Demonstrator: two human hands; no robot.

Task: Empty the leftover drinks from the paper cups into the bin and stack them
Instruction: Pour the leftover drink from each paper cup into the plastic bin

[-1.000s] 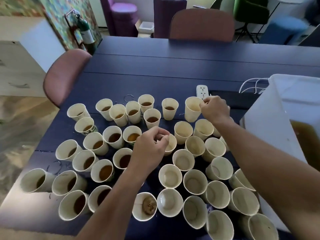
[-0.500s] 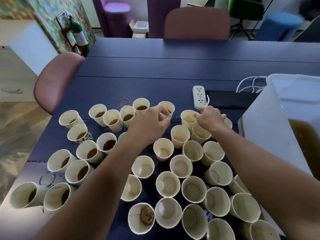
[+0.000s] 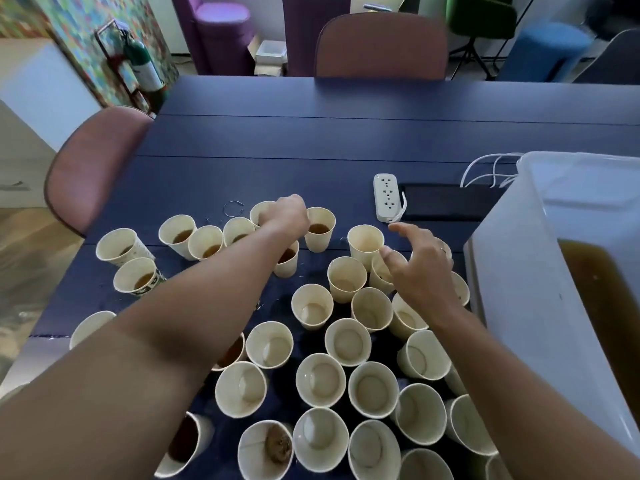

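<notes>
Many cream paper cups stand on the dark blue table. Those on the left and in the far row, like the far cup, hold brown drink. The near right group, like this empty cup, has none. My left hand reaches to the far row, between the cup with drink and its neighbour. Its fingers curl down out of sight. My right hand hovers with spread fingers over empty cups, just right of one empty cup. The white bin at the right holds brown liquid.
A white power strip, a flat black device and white cables lie behind the cups. One near cup holds a brown lump. Pink chairs stand at the left and the far side.
My left hand has reached farther, from the middle cups to the far row. My right hand has let go of the empty cup it set down and spread its fingers.
</notes>
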